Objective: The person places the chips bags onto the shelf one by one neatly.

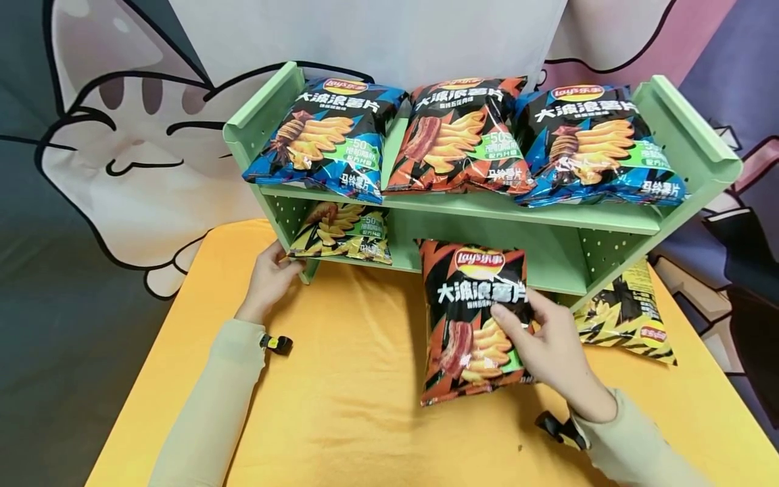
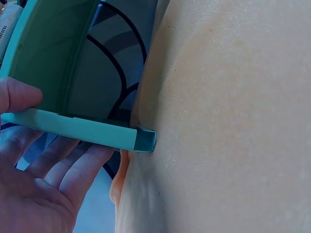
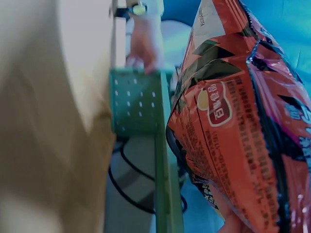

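My right hand (image 1: 556, 341) pinches a red and black bag of potato chips (image 1: 475, 325) by its right side, thumb on the printed front. The bag is upright in front of the lower level of a green shelf rack (image 1: 548, 253). In the right wrist view, its red back (image 3: 228, 145) faces the camera. At the rack's lower left corner, my left hand (image 1: 274, 277) grips the side, thumb on one face of the green edge (image 2: 73, 127) and fingers behind it. Beside that hand a yellow chip bag (image 1: 349, 233) lies on the lower level.
A blue chip bag (image 1: 331, 135), a red one (image 1: 460, 138) and another blue one (image 1: 599, 145) lie along the top level. Another yellow bag (image 1: 629, 314) is on the orange-yellow tablecloth (image 1: 341, 379), by the rack's right side. Behind hangs a cartoon-printed cloth (image 1: 140, 182).
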`<state>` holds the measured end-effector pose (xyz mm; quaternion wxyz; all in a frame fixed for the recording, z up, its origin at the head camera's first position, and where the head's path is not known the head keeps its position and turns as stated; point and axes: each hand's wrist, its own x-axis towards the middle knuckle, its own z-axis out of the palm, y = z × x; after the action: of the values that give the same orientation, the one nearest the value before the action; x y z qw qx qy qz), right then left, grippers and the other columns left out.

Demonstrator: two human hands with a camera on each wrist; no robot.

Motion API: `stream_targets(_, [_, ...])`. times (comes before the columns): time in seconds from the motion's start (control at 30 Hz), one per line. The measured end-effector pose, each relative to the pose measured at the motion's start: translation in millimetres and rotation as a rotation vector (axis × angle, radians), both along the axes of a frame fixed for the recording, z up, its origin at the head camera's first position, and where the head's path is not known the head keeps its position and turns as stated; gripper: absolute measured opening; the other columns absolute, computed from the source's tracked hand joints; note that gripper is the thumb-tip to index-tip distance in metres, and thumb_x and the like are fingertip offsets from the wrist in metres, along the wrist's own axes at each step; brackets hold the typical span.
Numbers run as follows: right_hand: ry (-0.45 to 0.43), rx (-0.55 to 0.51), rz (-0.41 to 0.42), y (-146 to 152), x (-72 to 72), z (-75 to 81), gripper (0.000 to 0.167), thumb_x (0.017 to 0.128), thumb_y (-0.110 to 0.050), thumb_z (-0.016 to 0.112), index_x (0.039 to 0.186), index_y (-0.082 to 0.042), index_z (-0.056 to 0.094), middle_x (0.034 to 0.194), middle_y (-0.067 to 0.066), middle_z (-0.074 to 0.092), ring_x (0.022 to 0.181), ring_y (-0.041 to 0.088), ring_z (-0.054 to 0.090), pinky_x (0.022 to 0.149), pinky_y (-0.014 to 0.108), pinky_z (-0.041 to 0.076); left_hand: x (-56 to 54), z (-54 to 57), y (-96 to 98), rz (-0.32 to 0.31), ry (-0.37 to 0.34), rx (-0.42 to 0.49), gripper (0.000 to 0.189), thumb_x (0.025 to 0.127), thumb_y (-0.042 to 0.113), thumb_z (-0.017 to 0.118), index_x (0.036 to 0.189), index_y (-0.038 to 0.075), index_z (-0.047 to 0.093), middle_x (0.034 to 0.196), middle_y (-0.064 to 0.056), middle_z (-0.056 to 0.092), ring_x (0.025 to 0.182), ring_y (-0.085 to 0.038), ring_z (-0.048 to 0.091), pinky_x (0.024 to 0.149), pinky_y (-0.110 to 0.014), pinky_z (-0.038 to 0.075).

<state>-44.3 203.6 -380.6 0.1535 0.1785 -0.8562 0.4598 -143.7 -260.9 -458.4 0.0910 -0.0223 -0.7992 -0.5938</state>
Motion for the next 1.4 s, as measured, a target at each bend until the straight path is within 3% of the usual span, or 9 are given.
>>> stream_targets(0.2, [0.007, 0.021, -0.096, 0, -33.8, 10.5, 0.016, 0.098, -0.022, 0.073, 0.105, -0.009, 0.078, 0.075, 0.008, 0.073, 0.044, 0.007, 0.045, 0.044, 0.023, 0.039, 1.1, 0.9, 0.2, -0.006, 0.002, 0.004, 0.062, 0.095, -0.002, 0.060, 0.154, 0.010, 0.049, 0.146, -0.022, 0.058, 0.107, -0.010, 0.071, 0.079, -0.017, 0.056])
stream_targets(0.47, [0.035, 0.098, -0.188, -15, -72.5, 26.2, 0.048, 0.102, -0.039, 0.064, 0.064, -0.012, 0.052, 0.052, 0.002, 0.043, 0.045, 0.015, 0.035, 0.051, 0.032, 0.030, 1.8, 1.2, 0.4, -0.013, 0.009, 0.014, 0.062, 0.094, -0.003, 0.060, 0.154, 0.009, 0.049, 0.147, -0.024, 0.057, 0.107, -0.008, 0.070, 0.081, -0.018, 0.057])
stream_targets(0.53, [0.033, 0.122, -0.197, -20, -80.0, 30.9, 0.050, 0.102, -0.041, 0.063, 0.065, -0.013, 0.044, 0.054, 0.003, 0.038, 0.049, 0.020, 0.035, 0.054, 0.035, 0.028, 1.3, -0.1, 0.0, -0.014, 0.012, 0.018, 0.063, 0.093, -0.005, 0.059, 0.154, 0.008, 0.049, 0.146, -0.024, 0.058, 0.106, -0.006, 0.070, 0.082, -0.018, 0.057])
stream_targets(0.6, [0.023, 0.131, -0.195, -25, -87.8, 35.7, 0.044, 0.102, -0.043, 0.062, 0.073, -0.012, 0.052, 0.061, 0.004, 0.042, 0.056, 0.024, 0.039, 0.058, 0.038, 0.032, 0.9, -1.2, -0.2, -0.013, 0.013, 0.020, 0.063, 0.093, -0.006, 0.059, 0.154, 0.007, 0.049, 0.144, -0.025, 0.058, 0.105, -0.005, 0.070, 0.082, -0.018, 0.057])
stream_targets(0.7, [-0.003, 0.131, -0.181, -33, -100.4, 42.5, 0.033, 0.103, -0.041, 0.061, 0.100, -0.009, 0.069, 0.067, 0.009, 0.047, 0.062, 0.030, 0.043, 0.062, 0.042, 0.034, 0.7, -2.0, -0.2, -0.011, 0.010, 0.030, 0.063, 0.091, -0.007, 0.059, 0.153, 0.006, 0.050, 0.142, -0.026, 0.059, 0.104, -0.006, 0.070, 0.081, -0.018, 0.057])
stream_targets(0.8, [-0.019, 0.154, -0.150, -38, -114.1, 48.0, 0.035, 0.105, -0.035, 0.059, 0.128, -0.011, 0.070, 0.084, 0.014, 0.062, 0.072, 0.030, 0.051, 0.070, 0.043, 0.039, 0.9, -1.4, -0.1, -0.009, 0.003, 0.032, 0.063, 0.092, -0.006, 0.059, 0.153, 0.006, 0.050, 0.142, -0.026, 0.059, 0.104, -0.004, 0.069, 0.082, -0.017, 0.057])
stream_targets(1.0, [0.019, 0.287, -0.147, -49, -132.1, 52.7, 0.030, 0.106, -0.024, 0.052, 0.120, -0.007, 0.072, 0.095, 0.022, 0.069, 0.079, 0.035, 0.057, 0.072, 0.047, 0.041, 0.6, 0.4, -0.2, -0.009, -0.003, 0.031, 0.065, 0.093, -0.005, 0.059, 0.155, 0.010, 0.048, 0.146, -0.024, 0.058, 0.106, 0.001, 0.067, 0.083, -0.017, 0.057])
stream_targets(1.27, [0.189, 0.471, -0.270, -68, -140.8, 42.0, 0.037, 0.102, -0.038, 0.058, 0.078, -0.011, 0.060, 0.083, 0.017, 0.068, 0.076, 0.038, 0.065, 0.055, 0.050, 0.044, 1.3, 1.7, 0.9, 0.000, -0.004, 0.026, 0.064, 0.092, -0.005, 0.060, 0.153, 0.013, 0.051, 0.144, -0.021, 0.060, 0.103, -0.004, 0.068, 0.077, -0.022, 0.055])
stream_targets(1.4, [0.125, 0.520, -0.294, -75, -143.8, 37.7, 0.042, 0.104, -0.045, 0.053, 0.084, -0.009, 0.061, 0.096, 0.019, 0.069, 0.088, 0.041, 0.066, 0.070, 0.057, 0.050, 2.0, 1.3, -0.2, 0.001, -0.006, 0.029, 0.066, 0.092, -0.004, 0.060, 0.155, 0.014, 0.050, 0.145, -0.021, 0.059, 0.097, -0.005, 0.067, 0.072, -0.025, 0.053])
